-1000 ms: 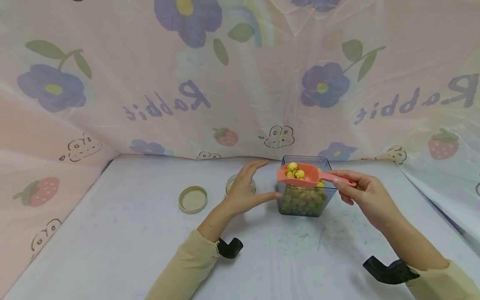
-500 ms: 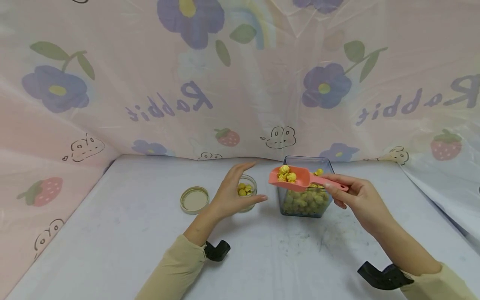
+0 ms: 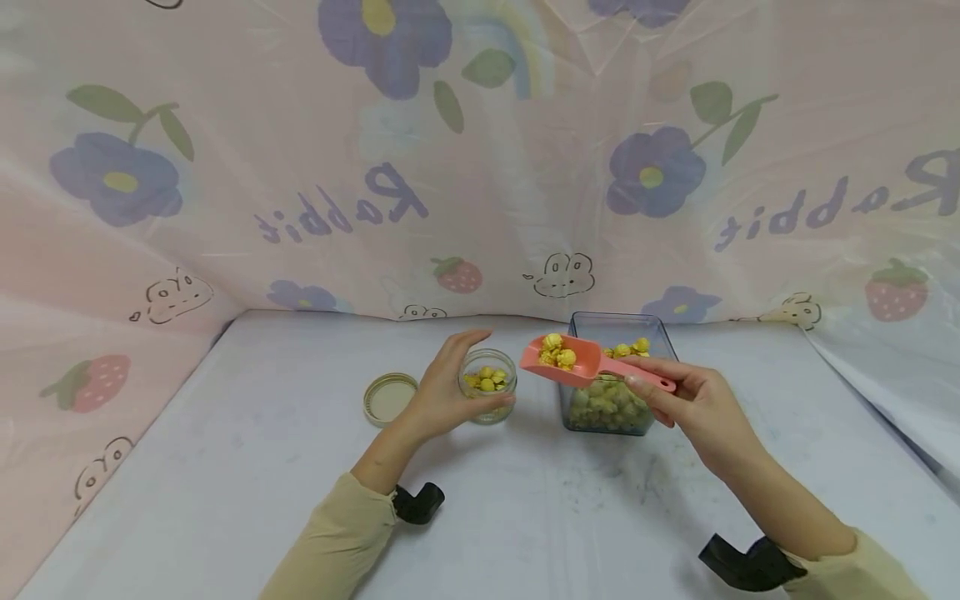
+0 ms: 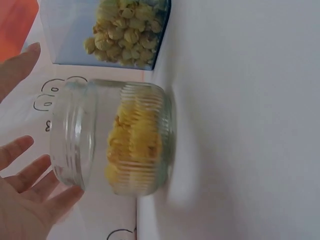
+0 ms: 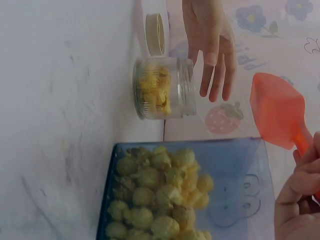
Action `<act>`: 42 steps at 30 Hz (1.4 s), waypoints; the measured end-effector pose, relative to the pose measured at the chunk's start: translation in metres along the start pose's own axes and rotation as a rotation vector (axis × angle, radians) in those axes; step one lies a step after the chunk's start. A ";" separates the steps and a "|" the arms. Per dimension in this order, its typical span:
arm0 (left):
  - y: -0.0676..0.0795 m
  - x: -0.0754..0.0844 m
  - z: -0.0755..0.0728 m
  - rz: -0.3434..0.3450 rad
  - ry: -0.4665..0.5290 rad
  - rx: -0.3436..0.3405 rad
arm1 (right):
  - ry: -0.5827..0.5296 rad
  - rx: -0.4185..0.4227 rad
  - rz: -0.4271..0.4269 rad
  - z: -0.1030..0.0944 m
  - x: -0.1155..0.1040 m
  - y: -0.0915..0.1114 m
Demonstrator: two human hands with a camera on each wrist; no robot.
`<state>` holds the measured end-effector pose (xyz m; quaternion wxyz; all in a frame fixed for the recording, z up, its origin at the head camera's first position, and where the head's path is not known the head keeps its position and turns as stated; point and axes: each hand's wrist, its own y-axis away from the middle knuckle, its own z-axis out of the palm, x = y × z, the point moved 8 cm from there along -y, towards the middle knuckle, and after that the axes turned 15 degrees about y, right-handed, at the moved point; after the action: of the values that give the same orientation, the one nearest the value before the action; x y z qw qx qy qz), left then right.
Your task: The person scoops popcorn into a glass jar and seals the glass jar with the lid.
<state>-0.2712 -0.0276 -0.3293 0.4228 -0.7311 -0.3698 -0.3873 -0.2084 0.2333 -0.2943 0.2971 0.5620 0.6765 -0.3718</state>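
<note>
My right hand [image 3: 693, 400] grips the handle of a coral-pink scoop [image 3: 587, 360], raised over the left part of a clear bluish box. Yellow popcorn [image 3: 557, 353] lies in its bowl. Popcorn also fills much of the square-topped box [image 3: 658, 332]. My left hand [image 3: 438, 396] is spread at the left side of a glass jar [image 4: 72, 132], fingers behind the mouth and thumb in front. Ridged at its base, this jar stands upright and holds some yellow popcorn. In the left wrist view a fingertip is close to the rim; I cannot tell whether it touches.
A round pale-gold lid [image 3: 390, 400] lies left of the jar, partly behind the left hand. A white cloth covers the table [image 3: 555, 517], with faint marks in front of the box. Behind it hangs a pink patterned curtain [image 3: 495, 208].
My left hand has drawn back leftward, uncovering the jar in the head view. The loaded scoop in my right hand has shifted left from above the box, closer to the jar.
</note>
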 end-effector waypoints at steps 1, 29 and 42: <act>0.001 -0.001 -0.001 0.000 0.001 0.001 | 0.009 0.003 0.007 0.001 0.000 0.000; 0.009 -0.027 -0.002 -0.123 0.067 -0.101 | 0.038 -0.014 0.080 0.038 0.002 0.003; 0.007 -0.041 -0.003 -0.176 0.112 -0.093 | 0.036 0.011 0.063 0.055 0.006 0.002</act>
<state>-0.2833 -0.0413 -0.3665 0.3728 -0.6916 -0.3903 -0.4800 -0.2084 0.1905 -0.3293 0.2934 0.5912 0.6617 -0.3558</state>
